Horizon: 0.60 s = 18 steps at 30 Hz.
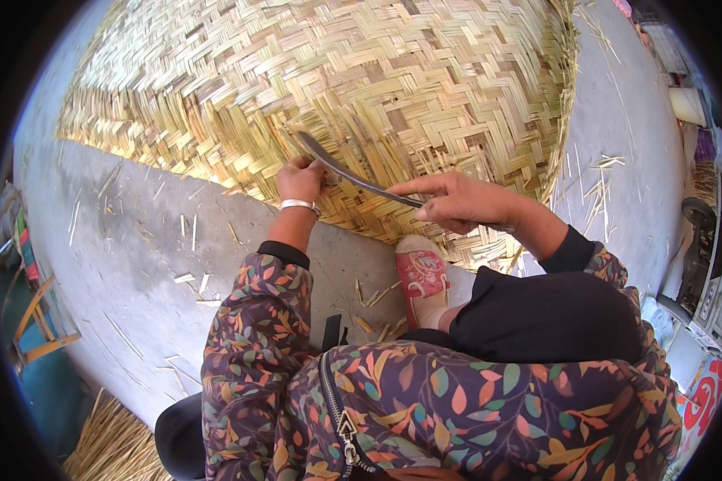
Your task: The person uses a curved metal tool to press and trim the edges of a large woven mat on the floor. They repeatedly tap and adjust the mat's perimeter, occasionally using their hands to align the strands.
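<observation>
Knife (353, 178) gripped by right hand (457, 204); left hand (301, 180) pinching mat (337, 80) strips.

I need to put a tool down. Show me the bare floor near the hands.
The widest bare patch is the grey concrete floor left of the left hand, below the woven mat's edge; only thin splints lie there. A second strip lies right of the mat. It is crowded around the red shoe and the right hand holding the blade.

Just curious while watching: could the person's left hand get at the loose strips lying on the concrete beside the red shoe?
Probably yes. The left hand is busy pressing the woven bamboo mat beside the blade, but nothing lies between it and the loose strips near the red shoe.
</observation>
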Motion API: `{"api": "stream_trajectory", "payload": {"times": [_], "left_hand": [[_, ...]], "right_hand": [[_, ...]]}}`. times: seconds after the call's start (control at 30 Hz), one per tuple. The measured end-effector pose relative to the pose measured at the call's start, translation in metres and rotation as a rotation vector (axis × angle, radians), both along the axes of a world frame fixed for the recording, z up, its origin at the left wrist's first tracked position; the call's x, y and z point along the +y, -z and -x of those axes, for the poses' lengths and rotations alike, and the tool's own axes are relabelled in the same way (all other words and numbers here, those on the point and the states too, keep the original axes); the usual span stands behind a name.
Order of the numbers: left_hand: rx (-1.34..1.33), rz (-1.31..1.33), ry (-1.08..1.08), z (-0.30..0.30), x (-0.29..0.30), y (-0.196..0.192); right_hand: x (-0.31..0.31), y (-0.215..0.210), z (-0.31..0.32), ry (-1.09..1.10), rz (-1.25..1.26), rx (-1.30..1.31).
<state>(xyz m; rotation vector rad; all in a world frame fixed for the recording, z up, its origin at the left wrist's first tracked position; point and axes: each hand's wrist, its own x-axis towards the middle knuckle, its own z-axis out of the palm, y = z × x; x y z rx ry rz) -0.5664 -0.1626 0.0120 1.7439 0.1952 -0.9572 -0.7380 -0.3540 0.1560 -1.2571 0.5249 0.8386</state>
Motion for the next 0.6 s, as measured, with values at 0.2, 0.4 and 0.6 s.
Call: {"api": "stream_trajectory", "payload": {"times": [0.2, 0.4, 0.6], "left_hand": [[0.075, 0.204, -0.064, 0.003, 0.009, 0.001], [0.166, 0.295, -0.141, -0.001, 0.009, 0.001], [0.199, 0.186, -0.11, -0.006, 0.0, -0.007]], "right_hand": [[-0.004, 0.007, -0.015, -0.336, 0.469, -0.192], [0.012, 0.021, -0.023, -0.508, 0.736, -0.264], [0.043, 0.052, -0.024, -0.513, 0.959, -0.321]]}}
